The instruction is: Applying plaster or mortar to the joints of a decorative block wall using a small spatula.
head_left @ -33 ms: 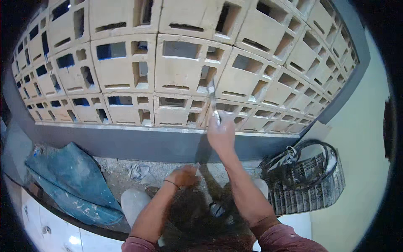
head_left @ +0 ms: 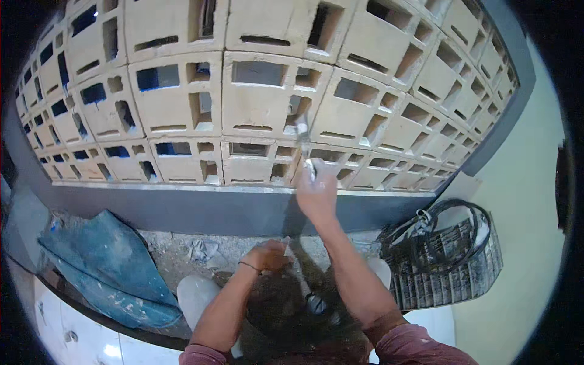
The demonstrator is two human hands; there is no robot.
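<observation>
"Scanning from my distant seat, I'd like your count, biggest first."

"One pierced wall (head_left: 258,103) of pale blocks. Low on the left, one teal cloth (head_left: 103,261); low on the right, one ribbed rack (head_left: 438,286), with one coil (head_left: 421,226) of black cable over it."

"And the grips?"

"Two. The right grip (head_left: 316,190) is clenched around one brush (head_left: 303,135), as I read that blurred tool. The left grip (head_left: 266,255) hangs low, fingers curled."

"Where's the brush?"

"Raised before the wall's lower rows, white tip near an opening; I can't tell if they touch."

"How would it handle?"

"Light, I'd judge: stiff handle, softer tip, slippery if wet. I'd hold it mid-handle."

"Smallest?"

"One pale scrap (head_left: 286,242) by the left grip's fingertips; whether they hold it, I can't tell."
</observation>
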